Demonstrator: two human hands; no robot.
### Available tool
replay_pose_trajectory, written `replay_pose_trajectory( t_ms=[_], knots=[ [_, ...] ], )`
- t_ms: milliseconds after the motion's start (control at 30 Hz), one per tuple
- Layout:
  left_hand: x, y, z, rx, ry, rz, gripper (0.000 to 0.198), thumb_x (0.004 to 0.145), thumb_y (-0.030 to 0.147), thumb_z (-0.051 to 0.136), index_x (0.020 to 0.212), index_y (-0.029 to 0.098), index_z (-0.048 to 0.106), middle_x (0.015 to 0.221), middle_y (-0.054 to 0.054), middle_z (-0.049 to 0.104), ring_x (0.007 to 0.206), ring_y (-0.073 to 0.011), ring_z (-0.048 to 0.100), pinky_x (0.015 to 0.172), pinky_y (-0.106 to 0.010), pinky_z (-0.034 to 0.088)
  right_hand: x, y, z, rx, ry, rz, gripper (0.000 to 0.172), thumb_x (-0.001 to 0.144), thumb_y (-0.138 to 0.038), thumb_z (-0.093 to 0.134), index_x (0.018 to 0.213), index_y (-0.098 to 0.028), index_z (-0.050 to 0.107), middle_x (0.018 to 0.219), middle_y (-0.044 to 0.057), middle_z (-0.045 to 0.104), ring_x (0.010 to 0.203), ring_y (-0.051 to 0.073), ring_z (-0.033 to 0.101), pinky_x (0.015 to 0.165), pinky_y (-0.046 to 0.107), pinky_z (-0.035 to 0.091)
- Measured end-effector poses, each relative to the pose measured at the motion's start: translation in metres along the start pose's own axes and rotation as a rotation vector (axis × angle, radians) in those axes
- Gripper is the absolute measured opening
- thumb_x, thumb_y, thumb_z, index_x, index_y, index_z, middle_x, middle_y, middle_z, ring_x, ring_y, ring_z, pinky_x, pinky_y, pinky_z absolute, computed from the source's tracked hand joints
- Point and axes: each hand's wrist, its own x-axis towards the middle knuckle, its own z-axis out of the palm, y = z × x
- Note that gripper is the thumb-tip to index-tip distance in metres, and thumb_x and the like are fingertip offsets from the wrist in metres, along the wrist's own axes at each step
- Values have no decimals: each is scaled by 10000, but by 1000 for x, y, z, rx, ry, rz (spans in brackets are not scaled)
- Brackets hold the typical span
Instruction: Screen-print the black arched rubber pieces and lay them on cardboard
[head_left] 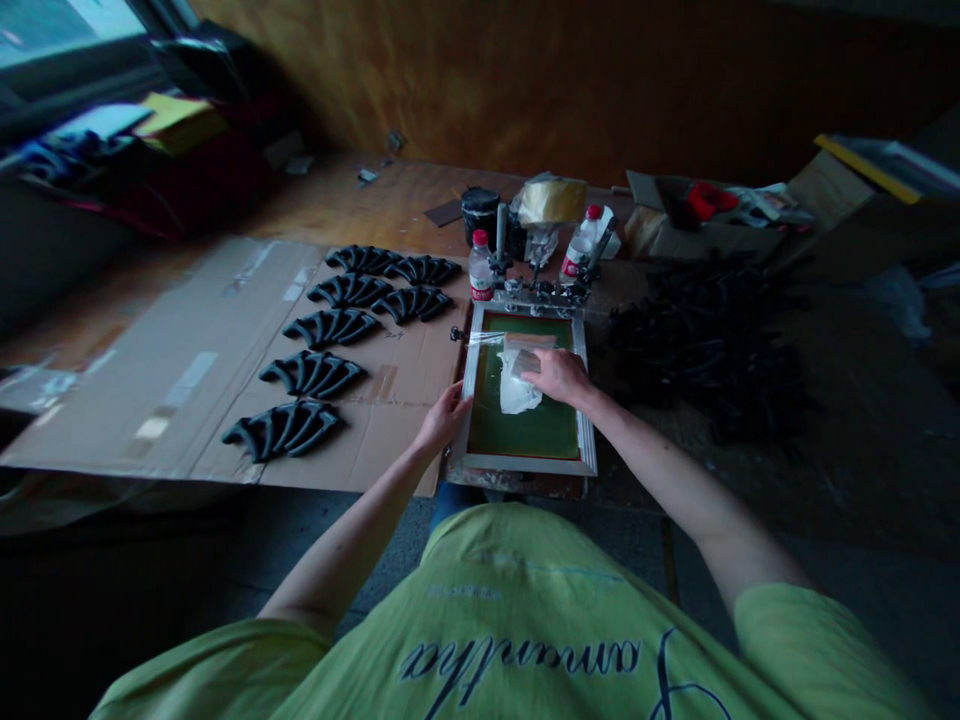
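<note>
A screen-printing frame (529, 465) with a pale metal border and green mesh (517, 437) lies in front of me. My left hand (447, 415) is closed on its left edge, the fingers partly hidden. White ink (519, 395) is smeared on the upper middle of the mesh. Over this ink my right hand (561, 376) grips a squeegee with a brownish bar (529, 341); its lower part blends into the white. Metal clamps (536, 290) hold the frame's far side.
Rows of black curved, ribbed parts (313, 372) lie on cardboard (180, 340) to the left. Dark parts (720, 350) are heaped at right. Behind the clamps stand two red-capped bottles (481, 268), a black tub (480, 212) and a tape roll (553, 200). An open carton (701, 240) stands further right.
</note>
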Motion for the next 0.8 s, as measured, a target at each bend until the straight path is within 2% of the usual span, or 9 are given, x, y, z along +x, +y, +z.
replay_pose_trajectory(
  t_ms=[133,267,400,533,600,667,733,800],
  knots=[
    [-1,2,1,-82,9,0,664,820,538,662,1379,186,588,1019,-78,754,838,-208,686,719,-291,536,13,6,5,-8,82,-109,158,882,-224,612,986,-140,695,1071,134,727,1027,263,626,829,330,450],
    [-3,4,0,-95,27,-18,613,807,499,694,1330,187,626,972,-70,759,834,-213,689,714,-290,539,4,10,24,-27,88,-198,169,848,-94,544,930,-137,685,1002,137,714,986,260,604,837,345,435],
    [-5,7,1,-106,47,-16,575,811,459,701,1314,188,638,983,-70,759,859,-218,689,719,-288,540,-26,16,30,-27,34,-410,218,818,-64,539,946,-141,698,950,117,712,963,253,600,818,337,429],
    [-6,7,1,-118,53,-33,571,806,453,709,1306,186,644,968,-67,759,844,-217,687,709,-283,536,-34,28,17,16,-66,-589,207,784,-74,597,934,-163,708,932,86,718,930,228,611,791,315,423],
    [-6,7,2,-129,47,-38,594,802,469,711,1318,183,637,959,-68,759,834,-215,686,698,-279,533,-27,31,12,41,-70,-576,121,800,-129,639,883,-184,707,893,67,716,890,219,613,773,308,421],
    [-5,7,2,-158,25,-32,632,800,497,706,1340,179,620,966,-72,758,837,-212,686,695,-275,532,-20,31,14,46,7,-505,87,839,-159,628,864,-187,706,881,71,713,885,223,611,771,315,423],
    [-5,7,2,-203,-3,-28,681,794,525,701,1367,172,594,981,-78,756,843,-209,689,699,-273,534,-22,29,23,34,104,-462,153,864,-121,575,906,-173,714,921,93,717,922,236,608,794,332,430],
    [-4,6,2,-242,-22,-32,724,789,543,696,1392,164,569,982,-82,753,826,-203,688,690,-273,537,-31,29,35,28,152,-488,220,866,-82,539,967,-158,719,973,109,722,956,243,607,823,345,439]
  ],
)
